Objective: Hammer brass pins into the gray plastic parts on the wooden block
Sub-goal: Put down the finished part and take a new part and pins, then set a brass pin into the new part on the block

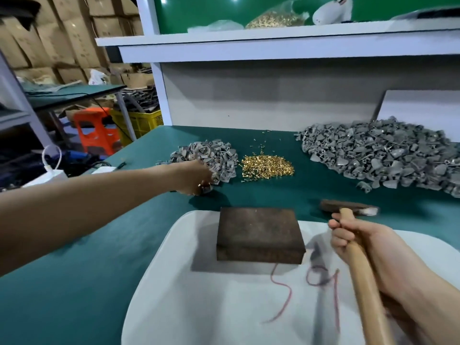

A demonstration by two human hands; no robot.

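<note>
With right hand (353, 237) gripping the wooden-handled hammer (348, 207), take one piece from the heap of gray plastic parts (214, 155) under the curled left hand (191, 176) (pinch unclear) and lay flat on the brown wooden block (258, 232) between the hands.

Bright overhead light is glaring off the green panel (199, 11). The hammer head (358, 209) is blurring, and the edges are bending.

Touching small gray parts pile (219, 158) with left hand (195, 176); gripping hammer (364, 277) with right hand (356, 239), beside wooden block (258, 232).
</note>
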